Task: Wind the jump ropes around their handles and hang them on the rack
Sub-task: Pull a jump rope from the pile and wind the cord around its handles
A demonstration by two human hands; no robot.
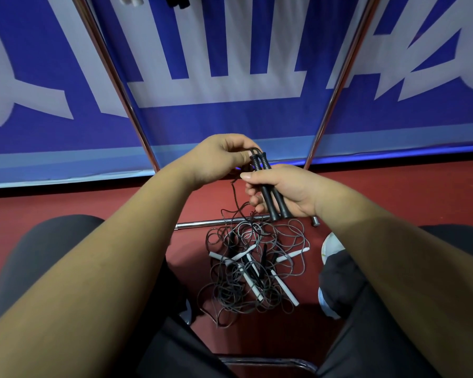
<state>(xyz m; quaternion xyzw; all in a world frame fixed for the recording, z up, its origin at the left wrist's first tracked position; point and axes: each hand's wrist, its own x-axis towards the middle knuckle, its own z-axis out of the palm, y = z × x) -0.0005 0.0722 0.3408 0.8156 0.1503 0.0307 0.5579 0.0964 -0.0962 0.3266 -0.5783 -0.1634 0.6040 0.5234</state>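
Jump ropes (250,271) (tangled heap) by rack bar (194,224)

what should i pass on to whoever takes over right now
Right hand: grips the two black handles side by side.
Left hand: pinches the black rope at the handles' top ends; the rope trails down towards the floor.
Tangled pile of ropes, with white and black handles, lies on the red floor in front of the rack.
Done: no wraps visible on the held handles. Bundles at the frame's top edge may be hung ropes; cut off.
Left: wind this rope, hang it, then the pile.
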